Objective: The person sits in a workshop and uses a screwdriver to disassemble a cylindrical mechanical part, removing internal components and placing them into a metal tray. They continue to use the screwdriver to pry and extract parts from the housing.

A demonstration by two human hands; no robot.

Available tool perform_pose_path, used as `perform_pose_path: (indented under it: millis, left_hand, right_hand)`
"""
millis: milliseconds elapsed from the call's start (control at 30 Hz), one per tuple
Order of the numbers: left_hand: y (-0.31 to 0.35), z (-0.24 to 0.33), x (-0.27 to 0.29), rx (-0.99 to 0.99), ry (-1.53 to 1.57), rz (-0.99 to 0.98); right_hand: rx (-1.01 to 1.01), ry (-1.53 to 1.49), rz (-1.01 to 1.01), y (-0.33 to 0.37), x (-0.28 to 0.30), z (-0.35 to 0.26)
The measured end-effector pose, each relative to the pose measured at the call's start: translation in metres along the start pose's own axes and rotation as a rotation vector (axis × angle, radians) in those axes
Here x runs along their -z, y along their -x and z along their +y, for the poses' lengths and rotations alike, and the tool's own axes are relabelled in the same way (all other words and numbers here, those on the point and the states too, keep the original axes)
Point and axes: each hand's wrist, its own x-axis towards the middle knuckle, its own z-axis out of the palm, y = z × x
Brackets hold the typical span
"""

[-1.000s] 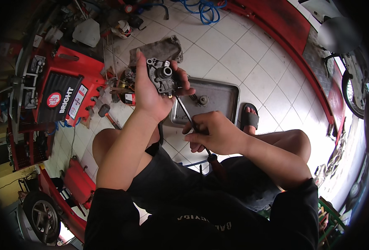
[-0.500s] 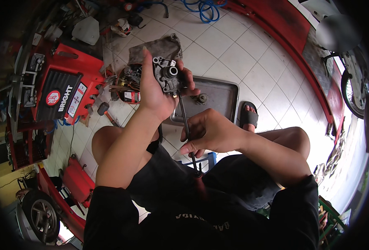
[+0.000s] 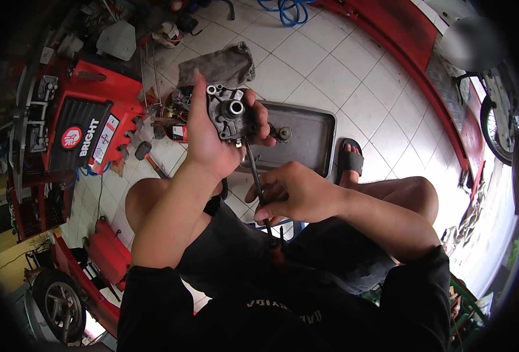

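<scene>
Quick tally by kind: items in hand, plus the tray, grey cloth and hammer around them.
Metal housing in the left hand: 1
Long-shafted tool in the right hand: 1
Metal tray: 1
Grey cloth: 1
Hammer: 1
Total: 5

In the head view, the left hand (image 3: 213, 155) cradled a cast-metal housing (image 3: 227, 120) at 11 o'clock. The right hand (image 3: 300, 190) pinched the shaft of a red-handled screwdriver (image 3: 256, 180), its tip reaching the housing's edge at 5 o'clock. From the housing, a metal tray (image 3: 300, 157) holding a round metal part (image 3: 284, 134) lay toward 4 o'clock, a grey cloth (image 3: 218, 66) toward 12, a hammer (image 3: 144, 151) toward 8.
</scene>
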Motion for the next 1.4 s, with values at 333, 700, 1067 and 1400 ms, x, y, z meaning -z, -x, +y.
perform_pose_path:
  millis: [333,700,1067,1400]
  left_hand:
    - [0.002,0.001,0.001,-0.022,-0.023,-0.017]
    - [0.002,-0.012,0.007,0.158,0.237,-0.059]
    - [-0.004,0.015,0.038,-0.127,0.200,-0.152]
    - [-0.006,0.027,0.047,-0.196,0.182,-0.127]
  right_hand:
    - [0.324,0.491,0.144,-0.003,-0.018,0.008]
    - [0.302,0.341,0.085,-0.006,-0.015,0.011]
    - [0.313,1.122,-0.112,0.016,-0.046,0.058]
    - [0.305,0.856,0.079,0.022,-0.005,0.056]
